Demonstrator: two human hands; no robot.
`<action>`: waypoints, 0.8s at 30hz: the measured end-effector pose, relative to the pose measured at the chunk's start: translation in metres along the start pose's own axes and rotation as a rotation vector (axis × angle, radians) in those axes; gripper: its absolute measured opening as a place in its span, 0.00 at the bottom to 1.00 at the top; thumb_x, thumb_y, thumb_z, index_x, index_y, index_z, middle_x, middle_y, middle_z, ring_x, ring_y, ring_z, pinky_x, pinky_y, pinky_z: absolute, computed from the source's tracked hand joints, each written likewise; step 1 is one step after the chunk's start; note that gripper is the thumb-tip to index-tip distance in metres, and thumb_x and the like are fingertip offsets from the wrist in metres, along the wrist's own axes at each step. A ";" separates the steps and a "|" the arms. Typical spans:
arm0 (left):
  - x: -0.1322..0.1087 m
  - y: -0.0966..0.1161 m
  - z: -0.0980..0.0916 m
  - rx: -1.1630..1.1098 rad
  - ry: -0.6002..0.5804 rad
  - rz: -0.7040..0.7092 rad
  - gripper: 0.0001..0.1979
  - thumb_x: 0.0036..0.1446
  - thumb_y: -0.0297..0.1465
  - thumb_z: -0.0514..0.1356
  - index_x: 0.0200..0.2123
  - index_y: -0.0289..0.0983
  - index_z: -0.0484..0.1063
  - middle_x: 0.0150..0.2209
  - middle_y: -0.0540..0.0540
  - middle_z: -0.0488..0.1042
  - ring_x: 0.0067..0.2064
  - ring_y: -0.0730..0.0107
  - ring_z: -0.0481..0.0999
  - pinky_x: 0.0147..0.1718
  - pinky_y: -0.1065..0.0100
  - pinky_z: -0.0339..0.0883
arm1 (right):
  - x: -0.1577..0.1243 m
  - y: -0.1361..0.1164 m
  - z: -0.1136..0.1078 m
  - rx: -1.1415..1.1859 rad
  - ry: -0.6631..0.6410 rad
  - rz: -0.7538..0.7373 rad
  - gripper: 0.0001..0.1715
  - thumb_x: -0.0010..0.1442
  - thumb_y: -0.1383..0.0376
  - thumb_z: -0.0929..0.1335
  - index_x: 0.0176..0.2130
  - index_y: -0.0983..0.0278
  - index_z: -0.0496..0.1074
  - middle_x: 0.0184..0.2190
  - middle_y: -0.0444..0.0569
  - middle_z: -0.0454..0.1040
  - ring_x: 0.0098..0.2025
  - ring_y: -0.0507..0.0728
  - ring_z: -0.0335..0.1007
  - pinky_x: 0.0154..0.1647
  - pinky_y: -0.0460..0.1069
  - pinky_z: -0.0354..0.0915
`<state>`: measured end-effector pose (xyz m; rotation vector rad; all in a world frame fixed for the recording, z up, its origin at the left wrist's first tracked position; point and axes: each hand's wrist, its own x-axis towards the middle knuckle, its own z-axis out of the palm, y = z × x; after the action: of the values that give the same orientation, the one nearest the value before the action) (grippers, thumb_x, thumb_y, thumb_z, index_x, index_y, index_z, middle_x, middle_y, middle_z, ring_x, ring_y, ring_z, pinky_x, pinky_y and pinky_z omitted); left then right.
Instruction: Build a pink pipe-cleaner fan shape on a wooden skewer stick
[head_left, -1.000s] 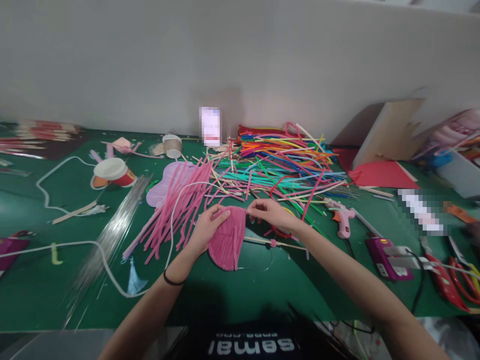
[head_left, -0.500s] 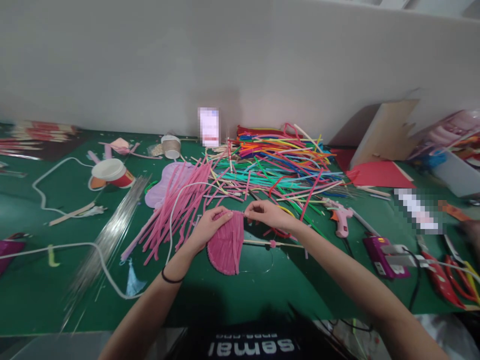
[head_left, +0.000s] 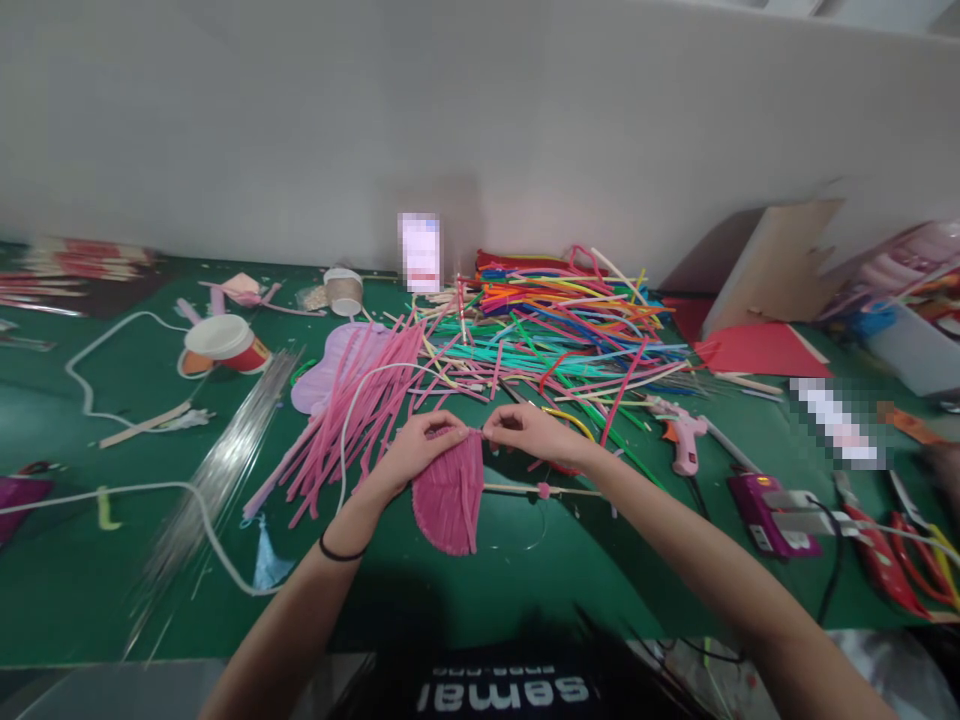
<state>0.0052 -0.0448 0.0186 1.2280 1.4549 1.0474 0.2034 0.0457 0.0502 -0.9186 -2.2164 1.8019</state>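
Observation:
A dark pink fan-shaped piece made of pipe cleaners (head_left: 450, 492) hangs over the green table (head_left: 480, 590) in front of me. My left hand (head_left: 411, 452) pinches its upper left edge. My right hand (head_left: 529, 432) pinches the top right corner, close to my left fingers. A loose bundle of light pink pipe cleaners (head_left: 352, 420) lies just left of my hands. A big mixed-colour heap of pipe cleaners (head_left: 559, 325) lies beyond them.
A pink glue gun (head_left: 684, 440) and a purple tool (head_left: 772, 505) lie to the right, with red-handled tools (head_left: 889, 565) further right. A paper cup (head_left: 221, 345), a bundle of wires (head_left: 217, 470) and a white cord (head_left: 187, 495) lie on the left. Cardboard (head_left: 772, 265) leans against the wall.
My hands have drawn closer together at the top of the pink piece, which has narrowed and hangs more upright. The rest has stayed put.

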 end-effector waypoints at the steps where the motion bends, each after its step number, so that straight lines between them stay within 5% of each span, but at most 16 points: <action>1: 0.000 0.000 -0.001 -0.004 0.000 -0.003 0.13 0.52 0.43 0.63 0.30 0.38 0.77 0.32 0.46 0.78 0.38 0.60 0.75 0.42 0.63 0.67 | 0.000 0.001 0.000 0.003 0.000 0.001 0.13 0.60 0.56 0.67 0.35 0.63 0.72 0.29 0.45 0.75 0.32 0.52 0.71 0.36 0.46 0.65; 9: 0.000 0.003 -0.001 0.015 -0.043 0.045 0.13 0.53 0.42 0.62 0.34 0.39 0.78 0.36 0.46 0.79 0.41 0.59 0.75 0.47 0.61 0.65 | 0.004 0.002 0.004 -0.017 -0.015 0.014 0.12 0.60 0.57 0.67 0.34 0.63 0.72 0.29 0.45 0.76 0.31 0.52 0.71 0.33 0.45 0.64; 24: -0.005 -0.011 0.001 -0.079 0.030 -0.063 0.14 0.51 0.43 0.64 0.32 0.38 0.77 0.32 0.46 0.77 0.36 0.62 0.74 0.36 0.66 0.67 | 0.008 0.007 0.002 -0.030 -0.023 0.023 0.13 0.58 0.56 0.68 0.34 0.64 0.74 0.29 0.47 0.78 0.31 0.53 0.72 0.34 0.46 0.65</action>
<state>0.0046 -0.0511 0.0079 1.1074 1.4519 1.0746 0.1986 0.0495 0.0411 -0.9377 -2.2615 1.8031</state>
